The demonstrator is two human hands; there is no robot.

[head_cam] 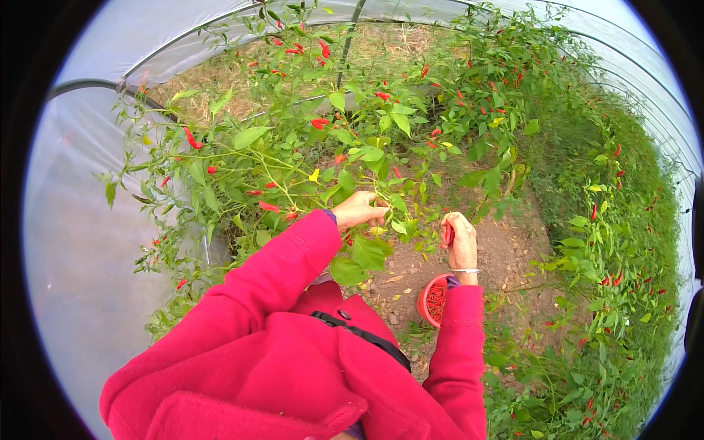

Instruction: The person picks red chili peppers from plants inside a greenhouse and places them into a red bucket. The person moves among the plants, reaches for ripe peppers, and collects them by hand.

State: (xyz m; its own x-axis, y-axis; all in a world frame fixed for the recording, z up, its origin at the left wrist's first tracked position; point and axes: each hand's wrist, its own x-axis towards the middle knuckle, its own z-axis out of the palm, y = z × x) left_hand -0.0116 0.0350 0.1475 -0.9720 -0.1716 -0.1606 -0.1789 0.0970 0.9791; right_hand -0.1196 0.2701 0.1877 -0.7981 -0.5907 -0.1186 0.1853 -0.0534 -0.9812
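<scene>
My left hand (361,211) is among the leafy stems of a chili pepper plant (308,159), its thumb and fingers closed around a thin green stem. To its right, my right hand (461,242) is held up with curled fingers around a red chili pepper (449,234). Below that hand, partly hidden by my sleeve, a red bucket (422,303) stands on the soil and holds many picked red chilies (436,301). More red chilies hang on the plant, such as a curved one (192,138) at the left and one (269,207) near my left sleeve.
A translucent plastic greenhouse sheet (99,247) curves along the left, carried by metal hoops (352,38). Dense chili plants (610,220) line the right side. Bare soil with fallen leaves (506,253) runs between the rows. Dry grass (396,49) shows at the far end.
</scene>
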